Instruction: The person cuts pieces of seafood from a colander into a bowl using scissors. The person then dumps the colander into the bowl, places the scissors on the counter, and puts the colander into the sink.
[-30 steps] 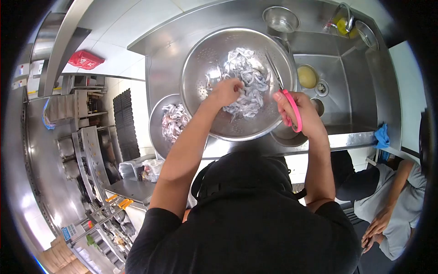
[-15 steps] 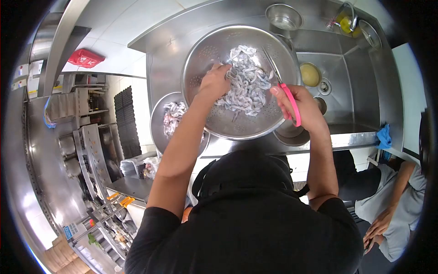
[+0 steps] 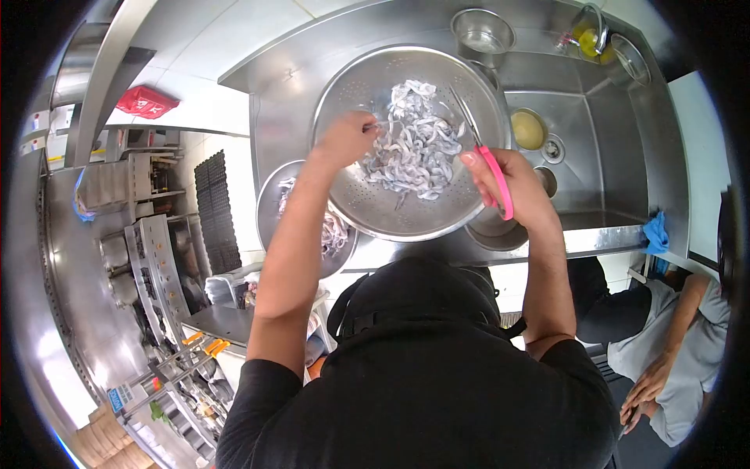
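A large perforated steel colander stands on the counter with a heap of slick, pale grey squid pieces in it. Over the colander's left side, my left hand is closed in a pinch on a small piece of squid, mostly hidden by the fingers. My right hand grips pink-handled scissors at the colander's right rim. Their blades point up and left over the heap, and they look nearly closed. Partly behind my left forearm, a steel bowl holds more whitish and pinkish pieces.
To the right is a steel sink with a bowl of yellowish liquid near the drain. A steel pot stands behind the colander. A blue cloth hangs on the sink's edge. Another person sits at lower right.
My left hand has come away from the heap, moving left with a pinched piece. The right hand and scissors have hardly moved. More of the left bowl's contents shows.
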The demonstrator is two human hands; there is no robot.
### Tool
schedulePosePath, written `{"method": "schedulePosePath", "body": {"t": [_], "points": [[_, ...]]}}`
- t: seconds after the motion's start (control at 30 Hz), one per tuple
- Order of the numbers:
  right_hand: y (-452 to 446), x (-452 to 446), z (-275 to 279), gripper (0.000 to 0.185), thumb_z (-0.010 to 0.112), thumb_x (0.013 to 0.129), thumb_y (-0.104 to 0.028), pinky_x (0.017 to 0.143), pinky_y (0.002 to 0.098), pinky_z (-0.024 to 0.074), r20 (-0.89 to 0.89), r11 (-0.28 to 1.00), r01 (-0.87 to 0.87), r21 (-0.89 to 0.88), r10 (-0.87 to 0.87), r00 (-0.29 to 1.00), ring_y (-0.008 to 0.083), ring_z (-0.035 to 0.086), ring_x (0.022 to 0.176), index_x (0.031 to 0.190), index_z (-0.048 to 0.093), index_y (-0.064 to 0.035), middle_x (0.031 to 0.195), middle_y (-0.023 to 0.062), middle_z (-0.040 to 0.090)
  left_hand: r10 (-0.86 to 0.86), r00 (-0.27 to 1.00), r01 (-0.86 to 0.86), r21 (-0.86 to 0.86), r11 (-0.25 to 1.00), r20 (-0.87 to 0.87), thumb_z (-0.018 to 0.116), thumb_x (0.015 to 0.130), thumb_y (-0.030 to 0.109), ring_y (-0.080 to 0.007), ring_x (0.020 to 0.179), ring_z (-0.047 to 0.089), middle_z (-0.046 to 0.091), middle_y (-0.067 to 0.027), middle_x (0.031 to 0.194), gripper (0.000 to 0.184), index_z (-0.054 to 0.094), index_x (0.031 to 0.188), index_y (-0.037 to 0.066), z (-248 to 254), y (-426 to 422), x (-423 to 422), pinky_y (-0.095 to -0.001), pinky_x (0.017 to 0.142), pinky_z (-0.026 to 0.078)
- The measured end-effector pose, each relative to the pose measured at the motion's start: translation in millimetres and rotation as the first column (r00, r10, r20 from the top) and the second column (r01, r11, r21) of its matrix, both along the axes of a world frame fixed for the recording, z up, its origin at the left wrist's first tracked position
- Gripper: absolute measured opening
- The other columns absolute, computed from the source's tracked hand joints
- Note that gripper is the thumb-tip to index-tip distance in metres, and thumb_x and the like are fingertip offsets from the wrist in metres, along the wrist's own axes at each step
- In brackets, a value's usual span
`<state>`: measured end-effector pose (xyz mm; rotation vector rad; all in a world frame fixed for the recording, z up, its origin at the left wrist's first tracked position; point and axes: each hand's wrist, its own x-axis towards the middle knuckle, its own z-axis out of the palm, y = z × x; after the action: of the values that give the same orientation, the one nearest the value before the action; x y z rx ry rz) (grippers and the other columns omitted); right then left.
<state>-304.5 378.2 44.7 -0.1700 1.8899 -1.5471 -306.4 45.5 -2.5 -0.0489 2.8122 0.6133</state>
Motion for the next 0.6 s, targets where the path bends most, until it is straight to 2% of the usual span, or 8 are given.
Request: {"method": "schedulePosePath", "body": {"t": [0.03, 0.13, 0.23, 0.33, 0.43, 0.6], "points": [[-0.5, 0.3, -0.5, 0.058, 0.073, 0.095, -0.058, 0.052, 0.0258, 0.0437, 0.000, 1.000, 0.000, -0.009, 0.000, 1.000, 0.0087, 0.053, 0.052, 0.073, 0.064, -0.0058, 0.061, -0.0027, 0.054, 0.007, 1.000, -0.007, 0.013, 1.000, 0.004, 0.070, 0.095, 0.032, -0.0334, 0.086, 0.070, 0.074, -0.0188, 0.096, 0.031, 0.075, 0.108, 0.004, 17.9, -0.4, 0.6, -0.0419, 0.080, 0.054], [-2.5, -0.3, -0.6, 0.058, 0.072, 0.096, -0.058, 0.051, 0.0260, 0.0433, -0.010, 1.000, -0.006, -0.015, 0.006, 1.000, 0.0088, 0.053, 0.052, 0.072, 0.064, -0.0064, 0.060, -0.0027, 0.054, 0.031, 0.999, -0.033, 0.199, 0.980, 0.011, 0.072, 0.096, 0.031, -0.0233, 0.079, 0.065, 0.072, -0.0139, 0.087, 0.032, 0.075, 0.108, 0.002, 53.3, -2.6, 5.9, -0.0378, 0.076, 0.051], [-5.8, 1.6, 3.1, 0.058, 0.072, 0.096, -0.058, 0.051, 0.0261, 0.0430, -0.026, 0.999, -0.028, 0.017, 0.029, 0.999, 0.0087, 0.053, 0.052, 0.072, 0.063, -0.0070, 0.059, -0.0026, 0.053, 0.062, 0.994, -0.078, 0.183, 0.980, 0.089, 0.071, 0.097, 0.028, -0.0166, 0.077, 0.059, 0.069, -0.0091, 0.084, 0.031, 0.074, 0.110, -0.001, 91.9, 2.6, 13.9, -0.0346, 0.074, 0.049], [-10.0, 4.4, 1.5, 0.057, 0.072, 0.096, -0.059, 0.052, 0.0261, 0.0428, -0.027, 0.998, -0.059, 0.014, 0.059, 0.998, 0.0086, 0.053, 0.052, 0.072, 0.063, -0.0072, 0.059, -0.0026, 0.054, 0.061, 0.998, -0.061, 0.130, 0.990, -0.002, 0.071, 0.097, 0.026, -0.0142, 0.075, 0.056, 0.066, -0.0063, 0.081, 0.029, 0.073, 0.109, 0.000, 116.8, 5.3, 28.0, -0.0334, 0.074, 0.048], [-13.3, 7.5, -5.3, 0.057, 0.072, 0.096, -0.058, 0.052, 0.0259, 0.0430, -0.013, 0.995, -0.100, -0.011, 0.099, 0.995, 0.0084, 0.052, 0.052, 0.073, 0.063, -0.0068, 0.060, -0.0027, 0.054, 0.087, 0.996, -0.087, 0.158, 0.984, 0.012, 0.072, 0.096, 0.020, -0.0107, 0.075, 0.056, 0.066, -0.0036, 0.083, 0.028, 0.071, 0.115, 0.000, 132.5, 3.2, 41.4, -0.0300, 0.071, 0.048], [-24.7, 23.7, -8.7, 0.056, 0.073, 0.096, -0.056, 0.050, 0.0264, 0.0430, -0.002, 0.985, -0.158, -0.074, 0.159, 0.987, 0.0078, 0.052, 0.052, 0.071, 0.062, -0.0073, 0.059, -0.0033, 0.053, 0.180, 0.981, -0.158, 0.249, 0.956, -0.066, 0.074, 0.094, 0.009, -0.0068, 0.075, 0.054, 0.065, 0.0000, 0.087, 0.035, 0.067, 0.127, 0.001, 126.6, -4.9, 65.6, -0.0251, 0.067, 0.047]]}}
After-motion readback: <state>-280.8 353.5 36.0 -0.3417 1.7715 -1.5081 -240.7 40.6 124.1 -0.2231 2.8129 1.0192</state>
